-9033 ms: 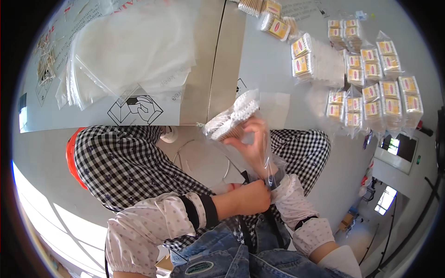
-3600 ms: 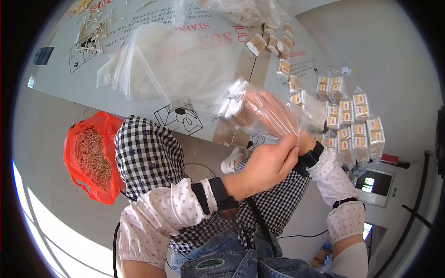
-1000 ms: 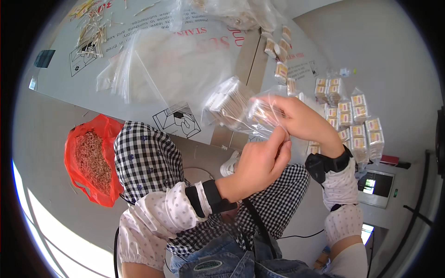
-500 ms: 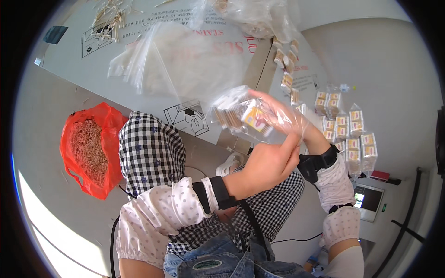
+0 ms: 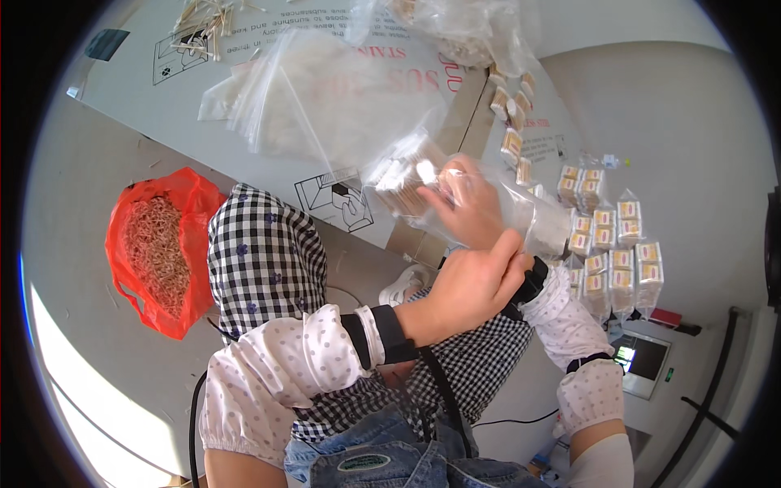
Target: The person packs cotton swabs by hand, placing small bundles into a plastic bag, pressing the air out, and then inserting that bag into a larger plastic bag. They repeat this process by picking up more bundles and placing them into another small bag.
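My left hand [image 5: 470, 283] is closed in a pinch on the mouth edge of a clear plastic bag [image 5: 521, 199]. Inside that bag is my right hand [image 5: 468, 203], reaching in from the right. Its fingers and thumb are bent round a small pack of cotton swabs [image 5: 427, 171], largely hidden by the fingers and the shiny film. Beyond the fingertips, more cotton swab packs [image 5: 399, 183] sit together at the bag's far end. The bag hangs over the table's near corner, above my lap.
Flat clear bags [image 5: 301, 106] lie piled on the printed grey table [image 5: 183, 134]. Loose swabs [image 5: 207, 28] lie at the far left. Small packs [image 5: 511, 142] trail along the right side, near several filled bags [image 5: 622, 276]. A red bag [image 5: 195, 276] of thin sticks stands at left.
My right hand has turned and pushed deeper into the bag. The yellow label that faced up by its fingers no longer shows. My left hand keeps its pinch at nearly the same spot.
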`<action>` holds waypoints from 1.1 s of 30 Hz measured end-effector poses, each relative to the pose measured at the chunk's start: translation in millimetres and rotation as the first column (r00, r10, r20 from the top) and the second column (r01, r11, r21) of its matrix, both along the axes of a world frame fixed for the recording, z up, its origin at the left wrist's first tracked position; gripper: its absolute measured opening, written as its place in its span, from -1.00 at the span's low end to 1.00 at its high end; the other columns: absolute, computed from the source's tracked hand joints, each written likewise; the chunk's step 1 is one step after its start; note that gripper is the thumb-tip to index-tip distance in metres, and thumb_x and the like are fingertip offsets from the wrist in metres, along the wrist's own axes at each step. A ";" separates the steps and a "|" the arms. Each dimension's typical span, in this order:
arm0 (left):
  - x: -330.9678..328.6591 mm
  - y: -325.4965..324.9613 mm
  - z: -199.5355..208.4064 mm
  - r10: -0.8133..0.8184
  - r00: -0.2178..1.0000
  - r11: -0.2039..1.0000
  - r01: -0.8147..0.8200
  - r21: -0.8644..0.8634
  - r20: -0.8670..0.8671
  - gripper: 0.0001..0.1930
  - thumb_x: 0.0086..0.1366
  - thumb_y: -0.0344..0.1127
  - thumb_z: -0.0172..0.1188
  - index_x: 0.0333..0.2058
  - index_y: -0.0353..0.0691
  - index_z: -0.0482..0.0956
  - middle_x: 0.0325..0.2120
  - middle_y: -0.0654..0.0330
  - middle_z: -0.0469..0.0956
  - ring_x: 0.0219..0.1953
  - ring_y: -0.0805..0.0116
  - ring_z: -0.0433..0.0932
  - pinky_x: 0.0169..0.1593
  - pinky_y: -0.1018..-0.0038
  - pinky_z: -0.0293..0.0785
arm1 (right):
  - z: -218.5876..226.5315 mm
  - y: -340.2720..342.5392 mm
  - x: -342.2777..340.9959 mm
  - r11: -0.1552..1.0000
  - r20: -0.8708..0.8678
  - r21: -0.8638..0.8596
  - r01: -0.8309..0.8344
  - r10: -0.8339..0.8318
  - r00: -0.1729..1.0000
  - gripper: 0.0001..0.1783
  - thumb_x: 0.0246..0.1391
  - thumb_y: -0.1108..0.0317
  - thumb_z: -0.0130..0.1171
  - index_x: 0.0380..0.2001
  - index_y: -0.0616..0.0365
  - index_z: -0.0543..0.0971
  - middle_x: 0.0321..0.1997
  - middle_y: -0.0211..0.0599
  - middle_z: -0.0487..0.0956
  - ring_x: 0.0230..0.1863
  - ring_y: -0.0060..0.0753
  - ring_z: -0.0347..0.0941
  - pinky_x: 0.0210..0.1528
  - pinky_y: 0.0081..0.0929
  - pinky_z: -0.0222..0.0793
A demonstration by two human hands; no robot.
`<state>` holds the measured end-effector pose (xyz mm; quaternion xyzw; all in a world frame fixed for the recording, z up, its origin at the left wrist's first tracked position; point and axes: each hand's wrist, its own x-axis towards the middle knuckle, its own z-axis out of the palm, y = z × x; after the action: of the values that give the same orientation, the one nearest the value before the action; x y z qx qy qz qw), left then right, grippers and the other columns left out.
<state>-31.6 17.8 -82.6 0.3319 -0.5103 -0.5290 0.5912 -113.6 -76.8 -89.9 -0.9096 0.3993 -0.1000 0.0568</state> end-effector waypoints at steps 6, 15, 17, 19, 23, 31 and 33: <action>1.8 -5.1 -1.8 0.048 0.996 0.998 -0.044 0.047 -0.077 -0.87 0.35 -0.31 0.04 -0.26 -0.22 0.31 -0.64 -0.09 0.48 -0.53 -0.17 0.52 -0.44 0.03 0.41 | -2.1 -7.3 -0.8 0.870 0.109 0.491 -0.050 -0.004 0.994 -0.67 -0.02 0.38 0.34 -0.18 0.16 0.49 -0.17 -0.30 0.44 -0.21 -0.31 0.43 -0.15 -0.40 0.37; 9.5 2.1 2.7 -0.156 0.955 0.985 0.170 0.031 -0.254 -0.87 0.47 -0.37 -0.11 -0.29 -0.27 0.26 -0.67 0.26 0.45 -0.67 0.51 0.42 -0.55 0.52 0.28 | -0.3 -15.9 -12.6 0.871 0.167 0.401 -0.284 0.235 0.958 -0.43 -0.04 0.47 0.28 0.12 0.08 0.47 0.07 -0.28 0.44 0.12 -0.19 0.32 0.19 -0.33 0.26; 6.5 -1.1 4.1 -0.180 0.934 0.978 0.204 0.046 -0.308 -0.87 0.48 -0.37 -0.14 -0.28 -0.27 0.26 -0.65 0.27 0.44 -0.66 0.53 0.41 -0.55 0.56 0.27 | 0.5 -14.2 -18.2 0.859 0.224 0.454 -0.236 0.146 0.964 -0.42 0.00 0.48 0.26 0.15 0.08 0.45 0.13 -0.27 0.43 0.18 -0.18 0.31 0.23 -0.31 0.25; 6.3 -4.7 7.3 -0.212 0.907 0.968 0.245 0.047 -0.363 -0.87 0.49 -0.37 -0.16 -0.28 -0.27 0.27 -0.63 0.27 0.43 -0.66 0.54 0.41 -0.56 0.59 0.26 | 9.0 -8.9 -28.1 0.800 0.242 0.540 -0.263 0.151 0.958 -0.39 0.08 0.46 0.22 0.24 0.12 0.37 0.26 -0.23 0.38 0.28 -0.16 0.27 0.31 -0.28 0.20; 18.1 -0.3 1.5 -0.178 0.911 0.967 0.232 0.106 -0.371 -0.89 0.48 -0.39 -0.16 -0.24 -0.28 0.30 -0.56 0.26 0.41 -0.65 0.55 0.40 -0.57 0.62 0.30 | 88.3 -20.7 -37.6 0.542 -0.068 0.839 -0.053 0.202 0.977 -0.59 0.17 0.42 0.12 0.09 0.29 0.49 0.15 -0.12 0.52 0.12 -0.21 0.46 0.18 -0.33 0.34; 4.0 -1.8 6.5 -0.182 0.921 0.961 0.241 0.137 -0.346 -0.87 0.46 -0.40 -0.11 -0.31 -0.29 0.31 -0.56 0.26 0.43 -0.63 0.55 0.43 -0.55 0.62 0.33 | 4.4 -150.3 -241.6 0.648 -0.022 0.227 0.727 -0.743 0.669 -0.42 0.15 0.06 0.22 0.07 0.28 0.45 0.01 0.04 0.57 0.04 -0.09 0.52 0.06 -0.28 0.43; 5.2 -2.9 2.5 -0.215 0.925 0.955 0.267 0.132 -0.313 -0.85 0.48 -0.34 -0.14 -0.27 -0.30 0.30 -0.48 0.23 0.43 -0.60 0.51 0.43 -0.53 0.62 0.36 | -30.1 -161.7 -231.8 0.596 -0.060 0.104 0.796 -0.795 0.603 -0.34 0.13 -0.01 0.23 0.12 0.28 0.40 0.02 0.08 0.56 0.05 -0.02 0.51 0.07 -0.23 0.42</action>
<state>-26.5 14.9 -80.1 0.2334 -0.4057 -0.6835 0.5602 -345.3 -238.5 -120.1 -0.6316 0.7681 -0.0871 0.0592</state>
